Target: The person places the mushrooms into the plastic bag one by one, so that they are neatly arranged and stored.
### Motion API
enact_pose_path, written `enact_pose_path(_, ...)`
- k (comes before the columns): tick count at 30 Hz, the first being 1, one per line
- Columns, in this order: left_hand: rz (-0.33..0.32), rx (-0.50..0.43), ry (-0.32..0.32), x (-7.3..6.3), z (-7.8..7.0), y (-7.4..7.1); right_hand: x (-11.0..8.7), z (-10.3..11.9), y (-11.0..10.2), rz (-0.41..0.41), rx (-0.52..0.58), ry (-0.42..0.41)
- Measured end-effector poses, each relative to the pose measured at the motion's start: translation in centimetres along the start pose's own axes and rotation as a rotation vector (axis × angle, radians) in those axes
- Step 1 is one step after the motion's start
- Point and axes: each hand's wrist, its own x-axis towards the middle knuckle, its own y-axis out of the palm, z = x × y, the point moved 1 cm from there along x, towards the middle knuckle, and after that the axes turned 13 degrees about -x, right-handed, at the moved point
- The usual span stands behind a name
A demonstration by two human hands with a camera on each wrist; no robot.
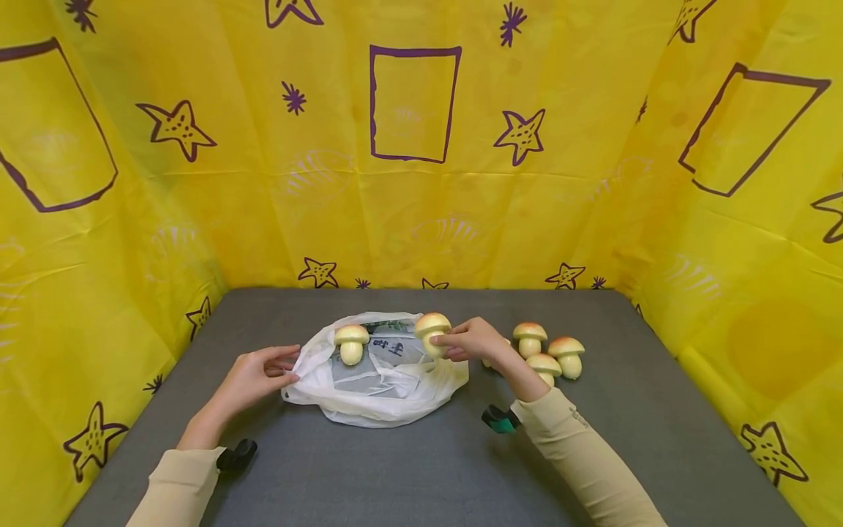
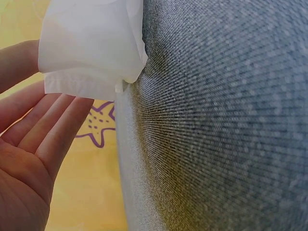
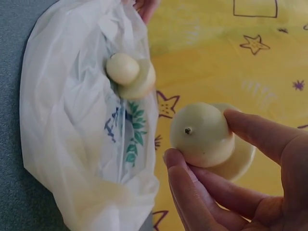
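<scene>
A white plastic bag (image 1: 382, 411) lies spread open on the table, with dark printing and green leaves showing inside. My left hand (image 1: 253, 378) pinches the bag's left rim between thumb and fingers; the left wrist view shows the white film (image 2: 91, 48) at those fingers. One toy mushroom (image 1: 352, 344), with a tan cap and pale stem, lies within the bag. Above the bag's right side, my right hand (image 1: 476, 340) holds another mushroom (image 1: 432, 326) by its stem. In the right wrist view that mushroom (image 3: 202, 134) sits between thumb and fingertips.
Several more mushrooms (image 1: 530, 338) are grouped on the grey table (image 1: 369, 483) to the right of the bag, one partly behind my right wrist. Yellow cloth walls (image 1: 408, 219) with purple drawings surround the table at the back and sides.
</scene>
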Motion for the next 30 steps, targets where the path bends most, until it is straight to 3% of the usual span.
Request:
enact_pose_path(15,-0.005,-0.006,0.013,0.0,0.1,0.1,1.8,2.4,1.0,0.03,-0.056,0.004)
enact_pose_path(30,0.003,-0.022,0.011,-0.2,0.2,0.0,3.4,3.1,2.0,0.063,-0.045,0.006)
